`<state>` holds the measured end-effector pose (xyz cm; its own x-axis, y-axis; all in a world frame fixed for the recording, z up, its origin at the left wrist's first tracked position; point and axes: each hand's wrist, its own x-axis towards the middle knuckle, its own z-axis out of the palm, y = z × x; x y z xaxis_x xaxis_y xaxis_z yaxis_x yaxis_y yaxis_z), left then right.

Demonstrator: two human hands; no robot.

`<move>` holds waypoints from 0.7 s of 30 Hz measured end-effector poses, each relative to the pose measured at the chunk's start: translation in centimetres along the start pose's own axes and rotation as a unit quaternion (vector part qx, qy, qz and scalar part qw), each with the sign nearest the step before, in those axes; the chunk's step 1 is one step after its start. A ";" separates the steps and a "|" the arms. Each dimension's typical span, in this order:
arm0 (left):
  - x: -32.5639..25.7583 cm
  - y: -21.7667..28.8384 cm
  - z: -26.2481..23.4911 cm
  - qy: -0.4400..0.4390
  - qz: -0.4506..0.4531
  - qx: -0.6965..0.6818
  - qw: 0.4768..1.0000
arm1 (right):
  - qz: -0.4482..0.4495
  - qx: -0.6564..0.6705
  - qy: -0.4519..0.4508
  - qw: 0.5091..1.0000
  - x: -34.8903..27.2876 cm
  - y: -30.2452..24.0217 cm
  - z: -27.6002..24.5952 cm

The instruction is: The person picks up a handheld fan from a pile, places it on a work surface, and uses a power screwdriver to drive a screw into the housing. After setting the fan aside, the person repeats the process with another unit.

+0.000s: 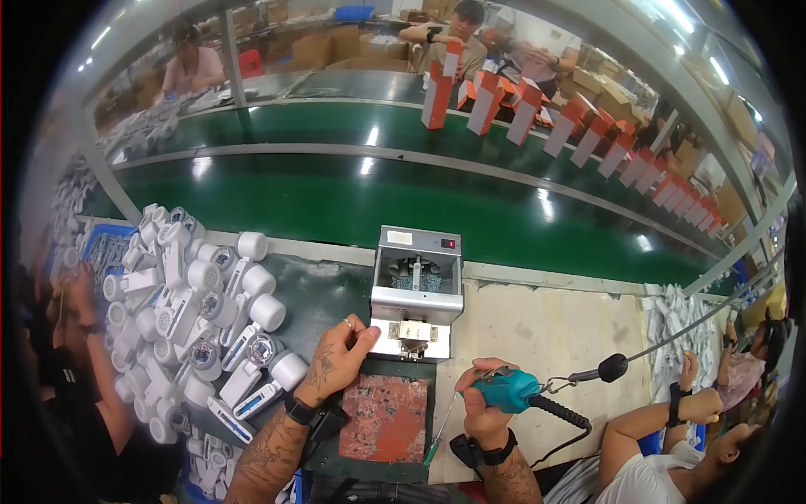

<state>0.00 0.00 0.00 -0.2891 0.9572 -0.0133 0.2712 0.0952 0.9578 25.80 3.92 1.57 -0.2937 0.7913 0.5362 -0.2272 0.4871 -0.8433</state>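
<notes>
My right hand is wrapped round a teal electric screwdriver, which hangs from a cable with a clip and has a black coiled cord. Just left of it is a grey metal screw feeder with small screws in its windowed bin. My left hand, a ring on one finger, is at the feeder's lower left front, thumb apart from the fingers and nothing visible in it. Between my forearms lies a worn reddish pad. A thin rod with a green end is at the pad's right edge.
White handheld devices with round heads are heaped at left, close to my left forearm. Beyond the bench runs a green conveyor with orange-and-white boxes. White parts are piled at right. Co-workers sit on both sides and across.
</notes>
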 end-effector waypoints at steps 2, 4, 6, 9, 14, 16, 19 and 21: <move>0.0 0.1 -0.1 0.000 0.000 0.002 1.000 | 0.001 -0.001 -0.003 1.000 0.1 -0.1 0.1; -0.2 0.1 0.1 -0.001 -0.001 0.000 1.000 | 0.004 -0.001 -0.003 1.000 0.0 -0.3 0.0; -0.2 0.1 0.1 -0.001 -0.002 -0.001 1.000 | 0.007 0.000 -0.003 1.000 -0.1 -0.4 0.0; -0.3 0.0 0.1 -0.002 -0.004 -0.007 1.000 | 0.003 -0.003 -0.003 1.000 -0.1 -0.4 0.0; -0.3 0.1 0.1 0.000 -0.003 -0.007 1.000 | 0.004 -0.005 -0.004 1.000 -0.1 -0.5 0.0; -0.3 0.2 0.1 -0.001 -0.003 -0.007 1.000 | 0.002 -0.005 -0.003 1.000 0.0 -0.4 0.0; -0.3 0.0 0.1 0.000 -0.003 -0.008 1.000 | 0.002 -0.004 -0.003 1.000 -0.1 -0.4 0.0; -0.3 0.0 0.1 0.001 -0.003 -0.008 1.000 | 0.004 -0.004 -0.003 1.000 -0.1 -0.4 0.0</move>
<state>0.20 -0.24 -0.08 -0.2919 0.9563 -0.0178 0.2546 0.0956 0.9623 25.91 3.69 1.83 -0.3015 0.7929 0.5295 -0.2175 0.4835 -0.8479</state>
